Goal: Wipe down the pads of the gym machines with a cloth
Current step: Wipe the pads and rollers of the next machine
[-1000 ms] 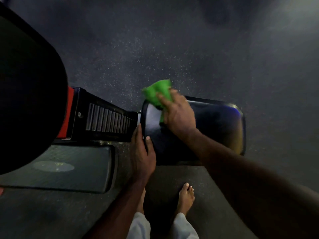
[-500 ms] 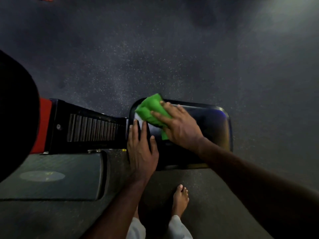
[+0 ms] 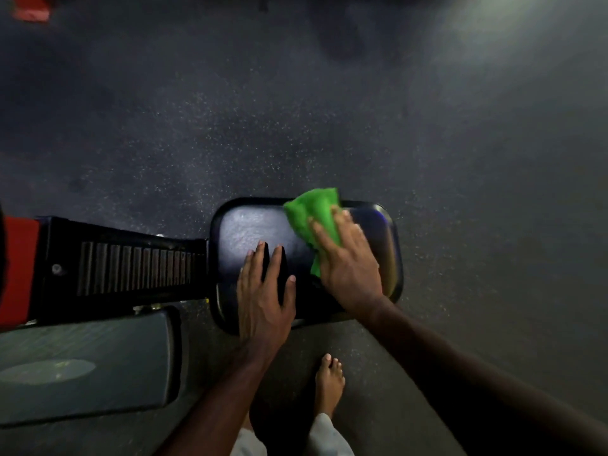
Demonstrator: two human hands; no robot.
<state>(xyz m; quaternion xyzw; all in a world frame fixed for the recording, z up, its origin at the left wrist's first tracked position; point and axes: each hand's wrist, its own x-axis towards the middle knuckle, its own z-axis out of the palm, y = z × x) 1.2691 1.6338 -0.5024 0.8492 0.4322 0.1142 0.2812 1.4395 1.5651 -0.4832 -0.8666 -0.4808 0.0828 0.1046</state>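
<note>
A black glossy seat pad [image 3: 240,232] of a gym machine lies below me at centre. My right hand [image 3: 345,261] presses a bright green cloth [image 3: 314,213] flat onto the pad's far right part, fingers stretched over the cloth. My left hand [image 3: 263,291] rests flat on the pad's near edge, fingers straight and spread. The cloth bunches out past my fingertips toward the pad's far edge.
A black ribbed machine arm [image 3: 131,268] with a red part [image 3: 19,268] joins the pad from the left. A dark flat pad [image 3: 85,360] lies at the lower left. My bare foot [image 3: 329,383] stands on the speckled dark rubber floor [image 3: 329,110].
My right hand has slid the green cloth from the pad's left end across to its right side. My left hand has shifted from the pad's left corner further onto its near edge.
</note>
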